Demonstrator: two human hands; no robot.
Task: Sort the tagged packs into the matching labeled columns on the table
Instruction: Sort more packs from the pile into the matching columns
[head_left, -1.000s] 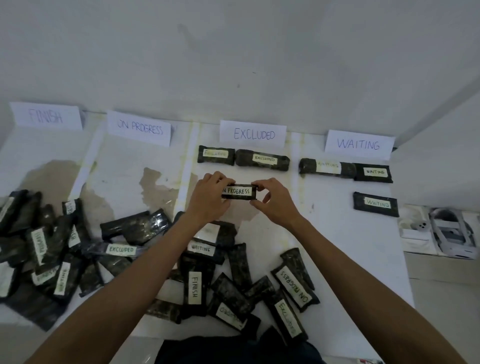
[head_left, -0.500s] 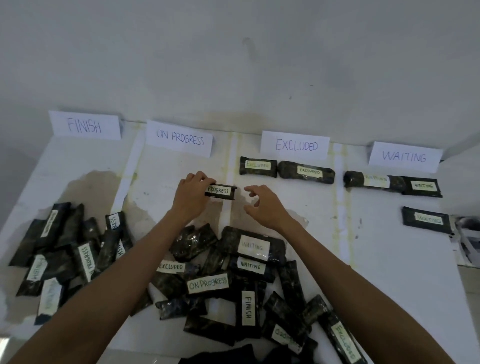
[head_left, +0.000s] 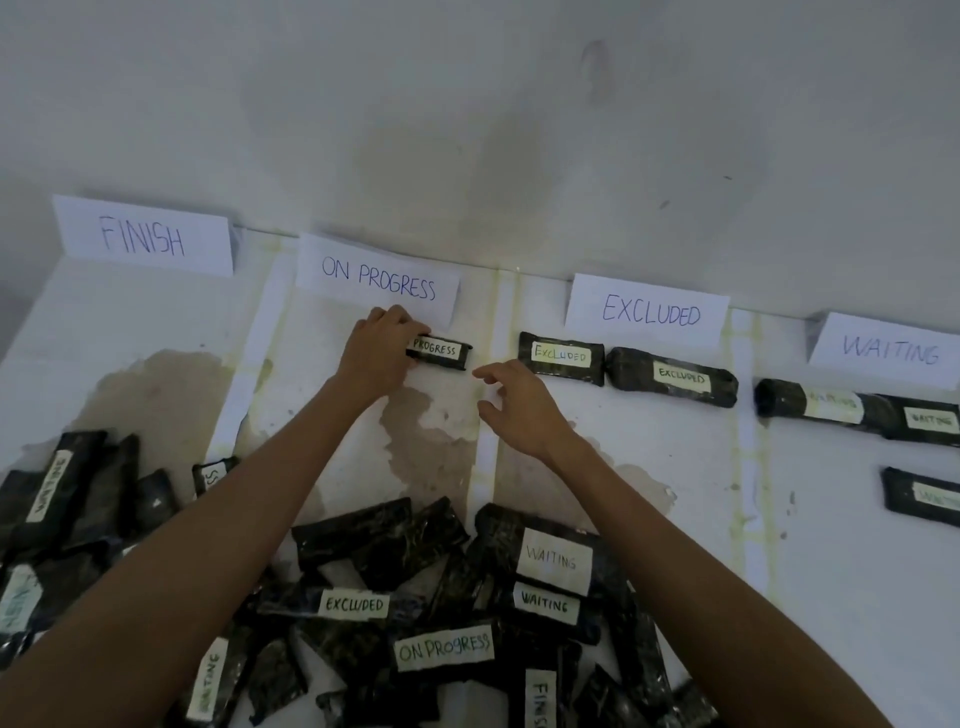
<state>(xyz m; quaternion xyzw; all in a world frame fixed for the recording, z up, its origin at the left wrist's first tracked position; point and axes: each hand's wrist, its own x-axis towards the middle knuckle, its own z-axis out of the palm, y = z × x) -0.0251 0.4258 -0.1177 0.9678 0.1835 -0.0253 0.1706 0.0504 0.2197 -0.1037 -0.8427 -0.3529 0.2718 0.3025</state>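
My left hand (head_left: 378, 349) grips the left end of a black pack tagged ON PROGRESS (head_left: 440, 352), which lies just below the ON PROGRESS sign (head_left: 378, 280). To the right of that pack hovers my right hand (head_left: 511, 399), fingers spread and empty. Two EXCLUDED packs (head_left: 561, 357) lie in a row under the EXCLUDED sign (head_left: 649, 312). Three WAITING packs (head_left: 831, 406) sit under the WAITING sign (head_left: 889, 349). Below the FINISH sign (head_left: 143, 238) there are no packs. A heap of unsorted tagged packs (head_left: 447, 613) lies near me between my forearms.
A second heap of black packs (head_left: 67, 509) rests at the left of the white table (head_left: 691, 467). White tape strips (head_left: 748, 415) divide the columns. Brown stains mark the table's surface. A grey wall rises behind the signs.
My left hand carried the ON PROGRESS pack up and left to just under its sign. My right hand let go of it and stays beside it, open.
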